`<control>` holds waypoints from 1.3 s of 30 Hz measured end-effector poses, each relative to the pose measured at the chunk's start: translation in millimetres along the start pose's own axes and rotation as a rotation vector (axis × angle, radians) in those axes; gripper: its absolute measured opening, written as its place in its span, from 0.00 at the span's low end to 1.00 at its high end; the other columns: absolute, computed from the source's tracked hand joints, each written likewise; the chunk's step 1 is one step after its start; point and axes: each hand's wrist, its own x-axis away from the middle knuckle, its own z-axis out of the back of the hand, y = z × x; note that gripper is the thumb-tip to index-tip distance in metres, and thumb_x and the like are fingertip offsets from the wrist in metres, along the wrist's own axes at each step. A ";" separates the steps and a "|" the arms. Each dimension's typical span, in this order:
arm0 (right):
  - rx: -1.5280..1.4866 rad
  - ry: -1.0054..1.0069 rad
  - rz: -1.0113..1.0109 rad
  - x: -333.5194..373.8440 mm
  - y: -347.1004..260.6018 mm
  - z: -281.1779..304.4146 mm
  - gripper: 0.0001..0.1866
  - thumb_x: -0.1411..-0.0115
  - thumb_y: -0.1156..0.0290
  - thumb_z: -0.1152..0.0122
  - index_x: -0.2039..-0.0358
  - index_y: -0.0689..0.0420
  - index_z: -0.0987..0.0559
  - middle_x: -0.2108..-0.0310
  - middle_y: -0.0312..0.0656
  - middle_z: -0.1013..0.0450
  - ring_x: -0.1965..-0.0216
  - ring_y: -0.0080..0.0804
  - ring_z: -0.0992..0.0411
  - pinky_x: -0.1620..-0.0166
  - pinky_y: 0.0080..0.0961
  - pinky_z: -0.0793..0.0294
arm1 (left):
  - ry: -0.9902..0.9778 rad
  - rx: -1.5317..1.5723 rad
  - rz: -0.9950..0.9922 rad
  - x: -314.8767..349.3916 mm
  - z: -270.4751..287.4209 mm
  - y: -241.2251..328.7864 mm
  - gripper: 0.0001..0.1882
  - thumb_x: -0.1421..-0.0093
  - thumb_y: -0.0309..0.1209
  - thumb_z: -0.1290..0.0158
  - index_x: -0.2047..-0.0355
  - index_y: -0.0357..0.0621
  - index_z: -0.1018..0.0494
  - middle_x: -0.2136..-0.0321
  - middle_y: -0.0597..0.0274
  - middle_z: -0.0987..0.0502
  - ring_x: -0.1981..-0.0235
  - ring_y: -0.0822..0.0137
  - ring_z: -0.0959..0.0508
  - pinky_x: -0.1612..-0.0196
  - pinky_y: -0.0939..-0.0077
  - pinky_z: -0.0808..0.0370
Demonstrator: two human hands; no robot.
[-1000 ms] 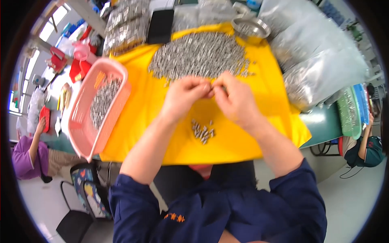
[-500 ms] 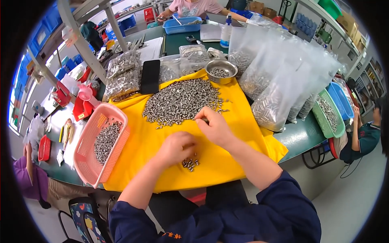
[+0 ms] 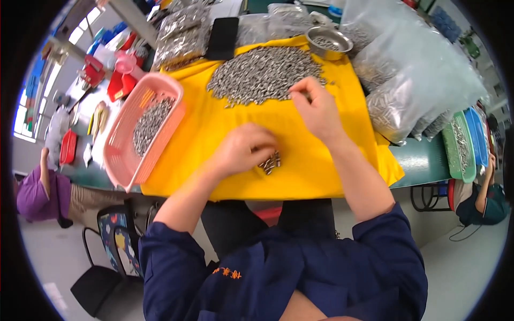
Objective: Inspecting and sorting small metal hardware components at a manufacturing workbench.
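Observation:
A large heap of small silvery metal cylinders (image 3: 262, 75) lies on a yellow cloth (image 3: 214, 155). My right hand (image 3: 318, 112) is at the heap's lower right edge, with thumb and forefinger pinched together; whatever is between them is too small to make out. Nearer to me, my left hand (image 3: 241, 150) curls its fingers beside a small cluster of the same metal pieces (image 3: 271, 163). Its fingertips partly cover that cluster, and what they grip is hidden. A pink plastic basket (image 3: 115, 144) with more such pieces stands left of my left hand.
Behind the heap are a black phone (image 3: 222, 38), bagged metal parts (image 3: 182, 35) and a steel bowl (image 3: 329, 41) with pieces in it. Large filled plastic bags (image 3: 396, 101) crowd the right side, beside a green basket (image 3: 459, 147). People sit at both sides.
The view has tilted down, so the table appears higher. Against the cloth, my right hand has shifted slightly right along the heap's edge, and my left hand has come nearer the small cluster.

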 end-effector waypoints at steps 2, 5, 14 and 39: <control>-0.036 -0.018 -0.059 -1.6 0.2 -6.9 0.02 0.47 0.77 0.49 0.72 0.60 0.30 0.80 0.32 0.34 0.79 0.14 0.40 0.76 0.14 0.40 | 0.190 -0.094 0.084 0.4 10.1 -22.4 0.06 0.54 0.26 0.48 0.73 0.41 0.26 0.72 0.56 0.25 0.67 0.58 0.26 0.62 0.70 0.30; -0.047 -0.023 -0.130 -2.8 3.3 -13.8 0.02 0.48 0.77 0.49 0.73 0.61 0.29 0.79 0.33 0.32 0.78 0.15 0.38 0.75 0.15 0.38 | 0.262 -0.085 0.420 -7.6 24.7 -43.0 0.08 0.52 0.27 0.48 0.70 0.41 0.26 0.73 0.55 0.25 0.70 0.57 0.25 0.65 0.69 0.29; 0.040 -0.003 -0.007 3.3 10.7 -12.2 0.03 0.47 0.74 0.48 0.73 0.58 0.30 0.82 0.33 0.36 0.79 0.16 0.39 0.75 0.17 0.38 | 0.080 -0.458 0.459 -29.5 10.8 -52.1 0.07 0.51 0.34 0.50 0.77 0.45 0.27 0.76 0.56 0.27 0.72 0.55 0.27 0.69 0.64 0.30; 0.031 -0.081 -0.046 5.3 10.9 -11.8 0.05 0.49 0.74 0.49 0.71 0.60 0.32 0.78 0.44 0.31 0.77 0.32 0.32 0.72 0.25 0.33 | -0.002 -0.519 0.329 -41.9 14.2 -49.3 0.04 0.54 0.30 0.48 0.76 0.45 0.27 0.76 0.58 0.27 0.73 0.57 0.26 0.69 0.67 0.29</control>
